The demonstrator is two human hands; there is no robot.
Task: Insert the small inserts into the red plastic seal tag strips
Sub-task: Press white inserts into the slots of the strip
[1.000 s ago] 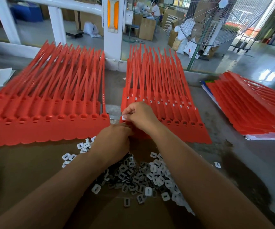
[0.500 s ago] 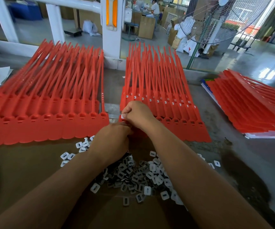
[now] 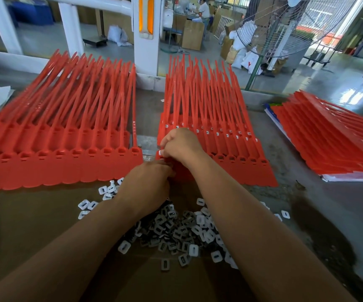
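Two fanned stacks of red seal tag strips lie on the bench: a left stack with empty sockets and a middle stack whose sockets show small inserts. My right hand is curled over the near left corner of the middle stack, pinching a white insert at its fingertips. My left hand sits just below it, fingers bent against the same tag's edge; what its fingertips hold is hidden. A loose pile of small white inserts lies on the brown board between my forearms.
A third stack of red strips lies at the right on white sheets. A white post stands behind the bench, a large fan guard at the back right. A person works far behind, among cartons.
Both hands stay at the same corner of the middle stack; only the view shifts slightly. The white insert stays at my right fingertips.
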